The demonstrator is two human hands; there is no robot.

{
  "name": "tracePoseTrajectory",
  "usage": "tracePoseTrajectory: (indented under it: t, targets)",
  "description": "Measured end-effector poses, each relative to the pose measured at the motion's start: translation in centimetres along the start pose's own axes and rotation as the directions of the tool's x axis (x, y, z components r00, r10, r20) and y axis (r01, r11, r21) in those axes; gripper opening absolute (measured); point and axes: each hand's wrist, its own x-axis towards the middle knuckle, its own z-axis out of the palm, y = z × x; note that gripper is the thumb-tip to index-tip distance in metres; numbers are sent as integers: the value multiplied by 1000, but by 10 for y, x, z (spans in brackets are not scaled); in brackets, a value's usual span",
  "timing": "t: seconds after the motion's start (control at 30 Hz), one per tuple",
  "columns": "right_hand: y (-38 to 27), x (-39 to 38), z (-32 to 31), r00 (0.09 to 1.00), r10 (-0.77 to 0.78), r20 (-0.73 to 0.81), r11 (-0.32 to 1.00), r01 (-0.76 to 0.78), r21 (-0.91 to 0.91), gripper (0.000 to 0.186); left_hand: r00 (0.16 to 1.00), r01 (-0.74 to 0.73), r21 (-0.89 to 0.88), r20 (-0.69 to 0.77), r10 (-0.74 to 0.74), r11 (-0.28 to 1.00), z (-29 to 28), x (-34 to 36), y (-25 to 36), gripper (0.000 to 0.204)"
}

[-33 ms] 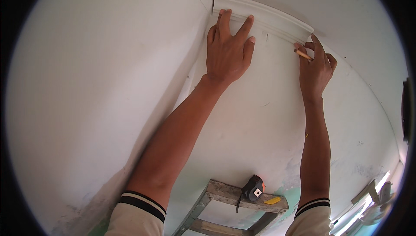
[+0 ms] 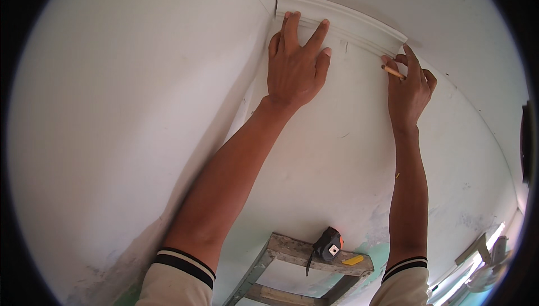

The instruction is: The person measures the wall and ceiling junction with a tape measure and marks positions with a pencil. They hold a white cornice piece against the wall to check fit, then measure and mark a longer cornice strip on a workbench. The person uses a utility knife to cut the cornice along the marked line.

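A short white crown moulding runs along the top of the wall where it meets the ceiling, its left end in the corner. My left hand is open against it, fingers spread, the fingertips pressing on its lower part. At the moulding's right end, my right hand has a fingertip and thumb touching the lower edge. A pencil is tucked in that same hand, its end sticking out to the left past the thumb.
Below stands a worn stepladder. On its top step lie a black and orange tape measure and a small yellow object. A side wall rises close on the left. At lower right hangs a fan-like object near a bright opening.
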Motion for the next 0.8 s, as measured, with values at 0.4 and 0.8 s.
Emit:
tracePoseTrajectory:
  t: [0.4,0.8]
  targets:
    - [3,-2,5,998,-46,-47,999,46,-9,39,1000,20,104,10,-21,994,6,-3,0,54]
    - [0,0,6,998,-59,-34,997,57,-46,37,999,49,104,16,-51,993,3,0,1,55]
